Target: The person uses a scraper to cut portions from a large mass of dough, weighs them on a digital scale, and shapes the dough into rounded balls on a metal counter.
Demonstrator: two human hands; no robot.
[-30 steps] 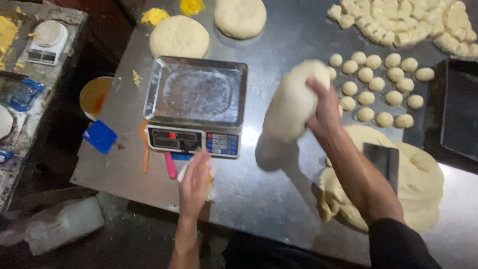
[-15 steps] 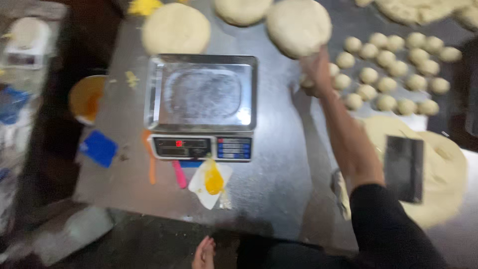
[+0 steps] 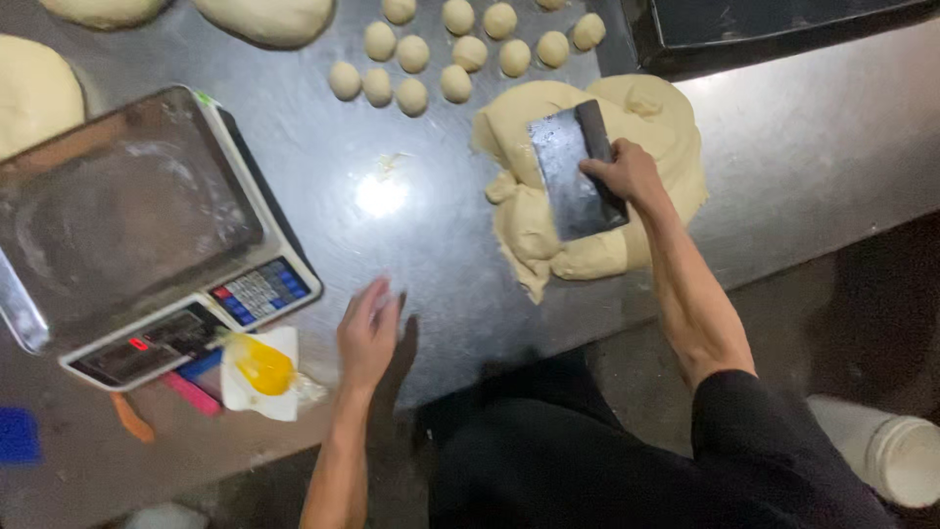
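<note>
A flat, dark metal dough scraper (image 3: 576,168) lies on the pale, lumpy dough mass (image 3: 587,176) near the counter's (image 3: 803,137) front edge, the right hand (image 3: 625,171) clamped on its handle edge. The left hand (image 3: 368,333) hovers open-fingered beside the scale (image 3: 137,235).

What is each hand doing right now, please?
Left hand: open, flat over the steel table, holding nothing.
Right hand: closed on the handle of the dough scraper, which rests on the dough mass.

The light is dim and comes from above. A bright glare spot sits on the metal table (image 3: 411,225). The left hand (image 3: 368,333) is slightly blurred, and the near floor is dark.
</note>
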